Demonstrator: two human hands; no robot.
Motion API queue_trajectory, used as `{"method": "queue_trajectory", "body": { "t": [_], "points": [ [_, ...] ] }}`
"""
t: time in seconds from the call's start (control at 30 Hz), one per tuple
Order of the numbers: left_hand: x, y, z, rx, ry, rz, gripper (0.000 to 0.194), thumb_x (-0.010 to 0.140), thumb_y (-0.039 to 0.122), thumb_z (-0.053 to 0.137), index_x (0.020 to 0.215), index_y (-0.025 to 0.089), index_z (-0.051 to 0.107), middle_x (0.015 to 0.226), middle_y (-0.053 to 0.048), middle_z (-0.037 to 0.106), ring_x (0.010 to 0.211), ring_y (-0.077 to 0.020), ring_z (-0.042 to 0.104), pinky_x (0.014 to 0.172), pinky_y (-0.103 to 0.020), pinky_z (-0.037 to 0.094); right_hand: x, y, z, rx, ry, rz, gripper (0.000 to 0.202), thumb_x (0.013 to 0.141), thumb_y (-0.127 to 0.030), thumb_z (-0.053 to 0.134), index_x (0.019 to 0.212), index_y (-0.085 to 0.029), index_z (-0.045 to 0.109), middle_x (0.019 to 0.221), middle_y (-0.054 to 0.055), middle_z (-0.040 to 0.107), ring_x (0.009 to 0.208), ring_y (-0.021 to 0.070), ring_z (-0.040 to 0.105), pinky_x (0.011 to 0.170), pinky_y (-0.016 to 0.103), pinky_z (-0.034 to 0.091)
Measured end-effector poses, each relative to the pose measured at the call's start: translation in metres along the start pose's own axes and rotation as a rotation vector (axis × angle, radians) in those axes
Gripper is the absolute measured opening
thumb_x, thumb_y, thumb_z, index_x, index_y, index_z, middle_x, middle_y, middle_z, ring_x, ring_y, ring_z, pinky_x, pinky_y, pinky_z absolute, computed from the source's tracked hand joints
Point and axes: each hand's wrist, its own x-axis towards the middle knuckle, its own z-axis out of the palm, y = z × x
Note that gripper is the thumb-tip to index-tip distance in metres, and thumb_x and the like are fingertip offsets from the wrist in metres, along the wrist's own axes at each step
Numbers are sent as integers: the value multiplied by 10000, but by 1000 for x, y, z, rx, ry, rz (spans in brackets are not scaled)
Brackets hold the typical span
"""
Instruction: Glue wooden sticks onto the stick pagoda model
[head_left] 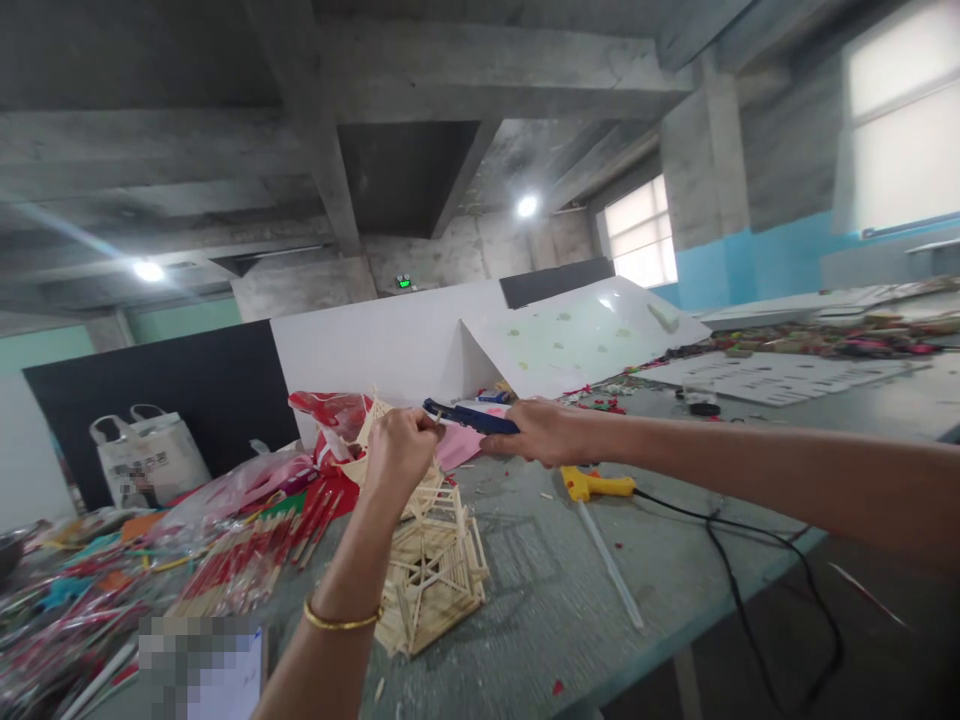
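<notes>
My right hand [546, 432] is closed around a dark-blue hand tool [480, 418] that looks like pliers, its head pointing left. My left hand [401, 450] is closed in a pinch at the tool's head. A short end of a thin wooden stick [439, 414] shows between the pinching fingers and the jaws. Below and behind my left wrist stands a model built of thin wooden sticks [427, 570], a many-sided frame on the table. My left hand and forearm hide part of it.
A yellow glue gun [600, 486] with a long glue stick [611, 570] and black cable [739, 590] lies on the grey table [517, 640]. Packets of sticks [240, 560] and plastic bags fill the left. A tote bag [150, 460] and white boards [570, 330] stand behind.
</notes>
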Motion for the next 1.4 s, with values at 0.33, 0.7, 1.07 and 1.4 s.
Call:
{"method": "queue_trajectory", "body": {
  "t": [0.33, 0.7, 1.07, 1.4],
  "points": [
    [0, -5, -6, 152, 116, 107, 201, 707, 317, 514, 673, 212, 682, 666, -51, 698, 707, -204, 623, 644, -282, 391, 9, -3, -6, -70, 2, -83, 543, 777, -613, 393, 748, -110, 594, 552, 47, 562, 413, 103, 495, 447, 235, 359],
    [4, -10, -9, 80, 93, 57, 204, 687, 345, 530, 674, 221, 692, 656, -39, 696, 659, -192, 618, 630, -285, 396, 6, -15, -8, -113, 39, -44, 526, 800, -552, 401, 790, -78, 630, 560, 69, 577, 424, 107, 498, 455, 234, 349],
    [25, -8, -5, 281, 105, 81, 233, 702, 289, 493, 725, 192, 704, 732, -101, 701, 747, -254, 638, 656, -315, 442, 47, -2, 3, -284, 218, -67, 619, 750, -636, 408, 793, -74, 661, 670, 142, 631, 590, 179, 583, 500, 240, 370],
    [41, -18, 7, 357, 85, 118, 306, 740, 242, 440, 841, 110, 696, 862, -201, 681, 845, -327, 627, 700, -369, 445, 69, 1, -2, 299, -144, -57, 569, 613, -695, 568, 683, -134, 503, 504, -18, 500, 375, 75, 452, 386, 204, 391]
  ]
}}
